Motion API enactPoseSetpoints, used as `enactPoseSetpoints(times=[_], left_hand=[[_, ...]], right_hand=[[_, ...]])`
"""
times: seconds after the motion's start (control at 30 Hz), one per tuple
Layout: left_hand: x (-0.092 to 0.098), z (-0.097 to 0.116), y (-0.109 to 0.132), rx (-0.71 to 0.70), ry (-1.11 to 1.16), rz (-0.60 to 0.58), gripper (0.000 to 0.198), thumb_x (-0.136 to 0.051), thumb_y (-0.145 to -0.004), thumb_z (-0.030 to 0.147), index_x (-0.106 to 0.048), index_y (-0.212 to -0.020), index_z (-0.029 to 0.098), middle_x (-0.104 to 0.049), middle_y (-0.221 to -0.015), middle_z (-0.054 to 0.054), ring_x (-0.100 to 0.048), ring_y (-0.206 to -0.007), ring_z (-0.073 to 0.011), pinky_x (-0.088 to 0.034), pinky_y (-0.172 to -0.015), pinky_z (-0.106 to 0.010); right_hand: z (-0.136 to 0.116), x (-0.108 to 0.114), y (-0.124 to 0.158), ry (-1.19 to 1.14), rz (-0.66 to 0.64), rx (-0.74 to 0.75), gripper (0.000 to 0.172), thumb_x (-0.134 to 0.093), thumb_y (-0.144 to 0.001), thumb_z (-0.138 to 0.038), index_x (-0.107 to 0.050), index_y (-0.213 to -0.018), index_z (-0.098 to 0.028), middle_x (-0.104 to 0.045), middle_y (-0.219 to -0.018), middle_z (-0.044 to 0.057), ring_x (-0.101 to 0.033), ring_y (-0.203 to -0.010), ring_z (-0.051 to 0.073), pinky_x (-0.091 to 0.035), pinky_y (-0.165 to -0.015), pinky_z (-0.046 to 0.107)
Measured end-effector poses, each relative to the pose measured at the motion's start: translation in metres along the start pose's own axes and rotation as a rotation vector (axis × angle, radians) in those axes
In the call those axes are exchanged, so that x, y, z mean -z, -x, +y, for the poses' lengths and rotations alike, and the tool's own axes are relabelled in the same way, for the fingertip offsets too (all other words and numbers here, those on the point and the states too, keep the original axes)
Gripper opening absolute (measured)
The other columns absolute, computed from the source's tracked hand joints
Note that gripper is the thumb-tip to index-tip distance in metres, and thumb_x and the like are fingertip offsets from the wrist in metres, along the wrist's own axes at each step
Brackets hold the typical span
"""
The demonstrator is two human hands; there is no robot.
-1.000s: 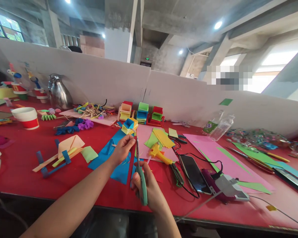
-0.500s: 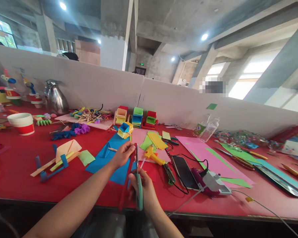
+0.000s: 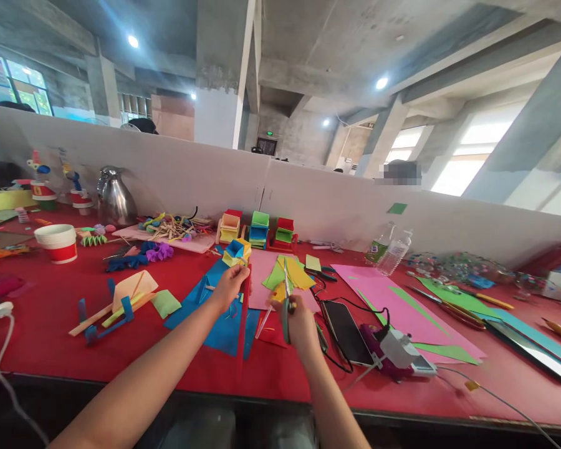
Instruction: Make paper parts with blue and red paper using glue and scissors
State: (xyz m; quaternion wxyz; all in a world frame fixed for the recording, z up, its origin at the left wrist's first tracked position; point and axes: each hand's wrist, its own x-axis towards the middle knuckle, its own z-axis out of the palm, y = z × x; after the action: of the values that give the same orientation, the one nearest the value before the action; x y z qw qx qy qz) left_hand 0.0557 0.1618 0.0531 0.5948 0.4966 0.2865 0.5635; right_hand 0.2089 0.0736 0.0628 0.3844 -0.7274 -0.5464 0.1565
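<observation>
My left hand [image 3: 230,285] pinches the upper end of a narrow red paper strip [image 3: 244,324], which hangs down in front of the blue paper sheet [image 3: 215,337]. To its right, my right hand [image 3: 303,324] is closed round the green handles of a pair of scissors [image 3: 287,299], blades pointing up and away. Strip and scissors are apart. Behind the scissors, a yellow glue gun [image 3: 277,294] is partly hidden. A small blue and yellow folded paper box [image 3: 236,251] stands just beyond my left hand.
Three folded paper boxes [image 3: 259,229] stand by the white partition [image 3: 206,174]. A phone [image 3: 346,330] and power strip [image 3: 402,355] with cords lie right, near pink paper [image 3: 402,305]. On the left are paper cups [image 3: 58,243], a steel jug [image 3: 116,196] and blue strips [image 3: 107,321].
The scissors in my right hand have moved right and up, away from the red strip. My left hand still holds the strip, now hanging clear of the blades. The view has shifted slightly.
</observation>
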Motion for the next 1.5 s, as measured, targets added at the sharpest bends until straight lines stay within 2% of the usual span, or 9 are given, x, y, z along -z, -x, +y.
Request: enactPoseSetpoints(times=[0.17,0.33,0.47,0.57,0.7,0.9,1.1,1.23,1.5], left_hand=[[0.003,-0.001,-0.019,0.063,0.125,-0.003,0.033,-0.064,-0.064,0.045,-0.049,-0.068,0.016,-0.053,-0.053,0.005,-0.052,-0.046,-0.0082,-0.044,-0.048,-0.021],[0.015,-0.009,-0.018,0.178,0.216,-0.017,0.027,-0.064,-0.067,0.037,-0.049,-0.07,0.015,-0.048,-0.055,0.006,-0.042,-0.038,-0.0021,-0.032,-0.036,-0.013],[0.018,-0.004,-0.014,0.267,0.282,-0.074,0.023,-0.062,-0.07,0.032,-0.05,-0.078,0.015,-0.044,-0.057,0.007,-0.034,-0.036,0.0002,-0.023,-0.032,-0.01],[0.016,0.0,-0.013,0.306,0.318,-0.121,0.024,-0.063,-0.07,0.031,-0.047,-0.076,0.015,-0.043,-0.058,0.007,-0.03,-0.036,0.001,-0.019,-0.032,-0.009],[0.015,0.001,-0.01,0.339,0.327,-0.195,0.028,-0.065,-0.068,0.032,-0.043,-0.075,0.016,-0.042,-0.059,0.008,-0.027,-0.036,0.0014,-0.017,-0.031,-0.009],[0.012,-0.003,-0.006,0.348,0.25,-0.259,0.027,-0.063,-0.07,0.033,-0.046,-0.079,0.015,-0.043,-0.06,0.007,-0.028,-0.035,0.0015,-0.018,-0.031,-0.009],[0.01,-0.006,0.002,0.324,0.034,-0.319,0.034,-0.054,-0.075,0.05,-0.051,-0.078,0.016,-0.054,-0.063,0.002,-0.046,-0.042,-0.0051,-0.034,-0.035,-0.015],[0.01,-0.008,0.006,0.335,-0.107,-0.367,0.025,-0.065,-0.069,0.037,-0.055,-0.074,0.014,-0.053,-0.054,0.003,-0.039,-0.034,-0.0037,-0.027,-0.032,-0.015],[0.022,-0.006,-0.008,0.26,-0.098,-0.089,0.025,-0.057,-0.073,0.04,-0.051,-0.076,0.016,-0.04,-0.046,0.009,-0.027,-0.03,-0.0011,-0.016,-0.031,-0.014]], right_hand=[[-0.007,-0.002,-0.031,0.38,-0.021,-0.001,0.034,-0.05,-0.077,-0.027,-0.044,-0.108,-0.014,-0.066,-0.084,0.01,-0.064,-0.077,0.022,-0.039,-0.058,0.026],[-0.01,-0.026,-0.012,0.619,-0.086,0.119,0.034,-0.047,-0.077,-0.021,-0.049,-0.109,-0.009,-0.066,-0.082,0.016,-0.064,-0.076,0.028,-0.04,-0.06,0.032],[-0.018,-0.016,-0.01,0.731,-0.161,0.166,0.022,-0.048,-0.077,-0.02,-0.062,-0.09,-0.01,-0.065,-0.084,0.02,-0.063,-0.08,0.031,-0.041,-0.064,0.035],[-0.029,-0.005,-0.029,0.556,-0.183,0.234,0.021,-0.049,-0.079,-0.023,-0.066,-0.081,-0.013,-0.065,-0.083,0.016,-0.061,-0.083,0.028,-0.04,-0.068,0.035],[-0.039,-0.016,-0.064,-0.342,-0.303,0.268,0.033,-0.059,-0.071,-0.029,-0.061,-0.1,-0.014,-0.063,-0.077,0.005,-0.055,-0.072,0.016,-0.039,-0.068,0.028],[-0.03,-0.045,-0.079,-0.652,-0.455,0.242,0.032,-0.061,-0.065,-0.043,-0.059,-0.077,-0.014,-0.057,-0.066,-0.001,-0.049,-0.056,0.008,-0.04,-0.057,0.022],[-0.014,-0.043,-0.077,-0.722,-0.356,0.146,0.029,-0.059,-0.063,-0.043,-0.052,-0.067,-0.016,-0.05,-0.054,-0.005,-0.046,-0.047,0.006,-0.038,-0.049,0.019],[-0.009,-0.043,-0.078,-0.645,-0.257,0.11,0.029,-0.053,-0.066,-0.045,-0.049,-0.068,-0.017,-0.047,-0.052,-0.006,-0.046,-0.045,0.007,-0.036,-0.046,0.019],[0.003,-0.014,-0.08,-0.129,-0.135,0.127,0.018,-0.058,-0.066,-0.033,-0.055,-0.062,-0.016,-0.054,-0.056,0.001,-0.054,-0.058,0.016,-0.037,-0.056,0.027]])
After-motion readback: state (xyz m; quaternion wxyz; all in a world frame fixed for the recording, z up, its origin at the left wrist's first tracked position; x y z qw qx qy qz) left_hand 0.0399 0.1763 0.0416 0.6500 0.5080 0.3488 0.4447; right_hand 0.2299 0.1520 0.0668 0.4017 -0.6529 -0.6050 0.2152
